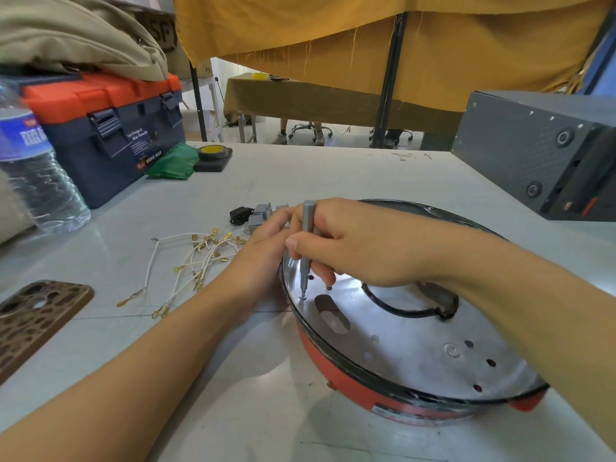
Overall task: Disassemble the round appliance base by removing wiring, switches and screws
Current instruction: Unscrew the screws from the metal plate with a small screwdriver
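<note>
Right hand holds screwdriver (upright) on screw.

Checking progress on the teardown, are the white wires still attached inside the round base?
No, the white wires lie loose on the table left of the round base, beside the left hand.

Left hand's fingertips behind the right hand (switches half-hidden).

— Where's the screwdriver?
— Upright in the right hand, tip on a screw in the round base's metal plate.
— And the left hand?
— Against the base's rim. Removed wires and switches lie just beside it on the table.
</note>
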{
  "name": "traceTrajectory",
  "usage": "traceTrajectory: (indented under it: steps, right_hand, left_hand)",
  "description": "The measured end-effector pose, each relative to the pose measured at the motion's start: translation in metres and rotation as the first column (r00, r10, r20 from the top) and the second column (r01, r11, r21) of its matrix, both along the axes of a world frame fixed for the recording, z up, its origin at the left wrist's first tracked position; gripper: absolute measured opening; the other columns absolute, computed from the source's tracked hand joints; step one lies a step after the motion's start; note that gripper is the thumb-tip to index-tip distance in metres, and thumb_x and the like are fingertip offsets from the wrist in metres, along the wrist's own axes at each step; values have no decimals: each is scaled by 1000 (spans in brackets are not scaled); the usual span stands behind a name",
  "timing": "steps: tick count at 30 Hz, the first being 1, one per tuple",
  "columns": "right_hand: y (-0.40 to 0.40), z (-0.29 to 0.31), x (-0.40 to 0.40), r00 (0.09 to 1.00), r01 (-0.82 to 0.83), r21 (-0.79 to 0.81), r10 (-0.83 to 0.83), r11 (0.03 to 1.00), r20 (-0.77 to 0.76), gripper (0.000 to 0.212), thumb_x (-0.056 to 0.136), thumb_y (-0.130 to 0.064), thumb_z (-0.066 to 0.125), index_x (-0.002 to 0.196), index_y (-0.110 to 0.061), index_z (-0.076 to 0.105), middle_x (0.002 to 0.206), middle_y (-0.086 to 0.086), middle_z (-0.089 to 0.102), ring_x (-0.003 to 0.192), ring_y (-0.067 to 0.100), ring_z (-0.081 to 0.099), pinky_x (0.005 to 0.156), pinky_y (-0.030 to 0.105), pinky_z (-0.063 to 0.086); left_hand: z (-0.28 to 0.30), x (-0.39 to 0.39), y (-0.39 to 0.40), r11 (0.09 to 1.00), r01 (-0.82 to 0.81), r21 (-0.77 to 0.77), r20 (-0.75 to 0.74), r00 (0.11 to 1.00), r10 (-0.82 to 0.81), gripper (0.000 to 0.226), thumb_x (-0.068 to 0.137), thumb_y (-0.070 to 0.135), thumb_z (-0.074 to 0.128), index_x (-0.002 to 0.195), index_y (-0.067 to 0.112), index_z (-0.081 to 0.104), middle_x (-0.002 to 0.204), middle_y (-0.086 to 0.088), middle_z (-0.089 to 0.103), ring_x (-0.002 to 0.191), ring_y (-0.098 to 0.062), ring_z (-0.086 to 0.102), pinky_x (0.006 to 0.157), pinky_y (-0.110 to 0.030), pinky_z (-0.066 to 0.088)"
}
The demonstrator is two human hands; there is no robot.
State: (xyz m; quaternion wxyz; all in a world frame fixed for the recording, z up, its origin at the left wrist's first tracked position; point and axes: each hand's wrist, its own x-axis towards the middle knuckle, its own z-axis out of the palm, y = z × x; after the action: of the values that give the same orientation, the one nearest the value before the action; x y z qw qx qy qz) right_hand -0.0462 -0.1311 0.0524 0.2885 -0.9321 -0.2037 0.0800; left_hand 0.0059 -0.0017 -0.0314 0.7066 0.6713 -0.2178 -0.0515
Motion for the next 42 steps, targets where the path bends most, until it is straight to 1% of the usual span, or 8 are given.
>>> traceTrajectory:
  steps: [8,12,16,20,27,30,37,42]
  right_hand:
    - [-5,-5,5,993,48,257,-19,965,-113,21,98,-17,51,98,2,60,51,2,60,41,9,46,40,17,38]
    - [-2,-12,0,992,100,410,-59,907,-111,29,92,-24,62,84,4,64,52,11,65,39,14,52,37,18,40]
    - [2,-17,0,987,77,260,-110,962,115,34,96,-22,53,75,2,64,49,10,65,32,5,50,38,8,35]
    - [1,-14,1,990,69,160,-88,985,114,35,95,-14,46,77,11,63,50,9,66,36,4,51,40,9,36]
    - [-6,-10,-2,1000,-14,193,10,981,26,28,98,-18,48,75,-14,63,54,3,56,45,-1,47,49,11,38]
    - [-9,-13,2,1000,26,203,-23,979,-19,26,99,-18,45,89,4,56,55,1,54,45,-1,46,49,11,36]
    - [-7,-16,-1,998,9,413,16,911,-56,22,95,-23,57,73,-24,62,49,4,56,40,6,42,43,13,36]
    - [-2,-20,-1,1000,18,412,-24,911,11,31,89,-38,61,74,-11,65,45,2,57,37,3,45,43,10,36]
  left_hand:
    - [1,1,-1,1000,16,-5,-11,1000,-16,34,73,31,47,103,18,60,65,5,68,63,-6,65,59,-19,53]
    - [2,1,-1,999,40,8,-5,999,-40,32,76,33,45,98,13,57,58,3,65,62,-11,64,60,-25,51]
    - [1,1,-1,999,-7,49,28,1000,6,20,81,33,45,89,20,57,61,8,65,68,-8,64,65,-22,49]
    - [2,1,0,994,-55,90,51,997,50,14,88,25,44,90,26,58,75,10,66,79,-6,63,74,-27,50]
    - [6,-5,-3,999,46,-28,-73,996,-48,23,89,-2,38,102,6,55,59,4,64,54,-7,62,48,-15,48]
    - [7,-5,-3,999,42,-18,-64,997,-43,23,92,3,40,106,9,56,61,8,66,57,-4,64,50,-13,49]
    - [6,-4,-1,999,21,32,-14,1000,-21,23,91,19,46,110,8,56,68,5,68,68,-8,67,60,-20,54]
    - [2,-4,0,997,-6,76,88,996,-1,22,75,39,45,84,21,53,57,7,64,64,-5,64,62,-18,50]
